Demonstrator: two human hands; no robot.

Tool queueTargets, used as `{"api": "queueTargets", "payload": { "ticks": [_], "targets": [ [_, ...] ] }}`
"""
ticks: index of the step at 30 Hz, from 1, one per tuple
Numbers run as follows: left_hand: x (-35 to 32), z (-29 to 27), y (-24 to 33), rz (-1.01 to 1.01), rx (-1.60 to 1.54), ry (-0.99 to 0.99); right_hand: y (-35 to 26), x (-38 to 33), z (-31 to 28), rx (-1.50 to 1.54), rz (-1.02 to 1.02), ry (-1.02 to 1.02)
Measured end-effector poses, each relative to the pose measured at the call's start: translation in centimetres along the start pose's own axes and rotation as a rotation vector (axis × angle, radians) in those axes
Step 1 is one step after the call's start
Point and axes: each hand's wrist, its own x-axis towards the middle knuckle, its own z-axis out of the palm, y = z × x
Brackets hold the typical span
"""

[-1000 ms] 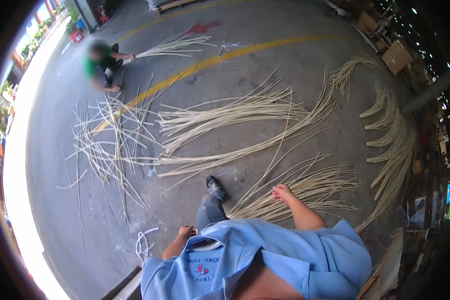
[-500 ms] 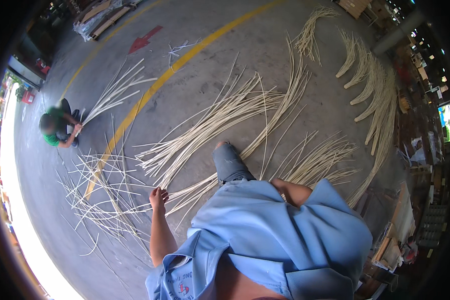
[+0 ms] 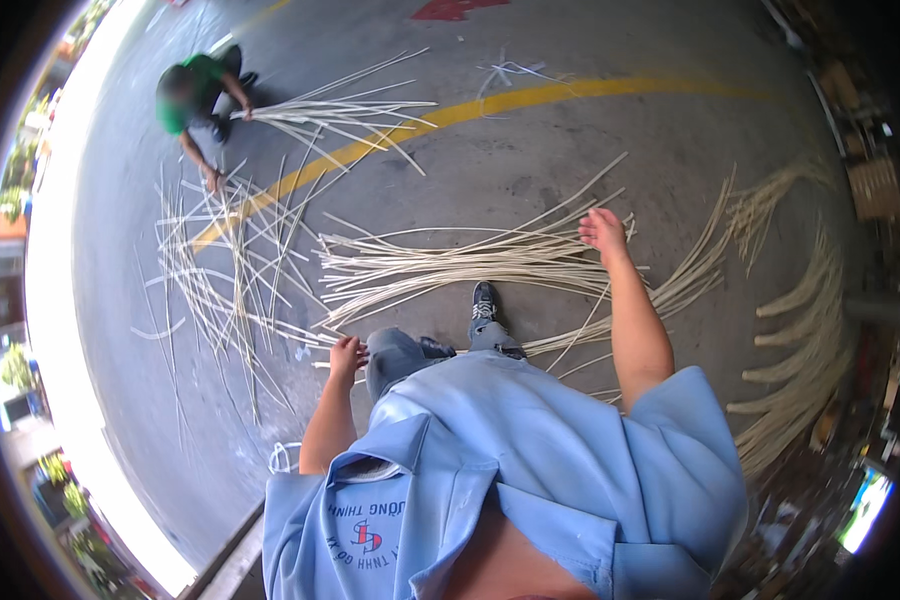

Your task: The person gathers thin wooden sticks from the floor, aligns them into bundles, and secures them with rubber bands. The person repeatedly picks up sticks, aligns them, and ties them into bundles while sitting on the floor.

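Head view looks down on a person in a light blue shirt [image 3: 530, 460] standing on a grey concrete floor [image 3: 530, 170] strewn with long pale cane strips. Their right hand [image 3: 604, 230] reaches forward with the fingers spread and slack, resting on or just above the far end of a fanned bundle of strips [image 3: 450, 265] that lies straight ahead; whether it actually grips any strip cannot be told. Their left hand [image 3: 347, 355] hangs low beside the left knee, loosely open, its fingertips near the near ends of the same bundle and holding nothing that can be seen. 1 dark shoe [image 3: 484, 303] stands just behind the bundle. To the left lies a looser, criss-crossed scatter of strips [image 3: 220, 270]. To the right, thicker curved bunches of cane [image 3: 800, 340] bend along the floor, well apart from both hands. A yellow painted line [image 3: 530, 97] runs across the floor beyond the bundle. At the upper left, another person in a green top [image 3: 185, 95] crouches over a separate sheaf of strips [image 3: 340, 110], with 1 hand on it
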Motion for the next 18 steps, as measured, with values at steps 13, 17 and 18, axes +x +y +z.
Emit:
{"api": "queueTargets", "payload": {
  "ticks": [13, 17, 18],
  "targets": [
    [7.6, -1.6, -0.5, -0.058, -0.122, 0.059, 12.8, -7.9, 1.4, -0.784, 0.837, -0.334],
    [6.3, -4.0, -3.5, -0.234, -0.248, 0.167, 9.9, -4.1, 2.3, -0.903, 0.87, -0.204],
    [5.4, -5.2, -4.1, -0.267, -0.213, 0.199, 9.1, -2.6, 4.1, -0.946, 0.824, -0.176]
  ]
}}
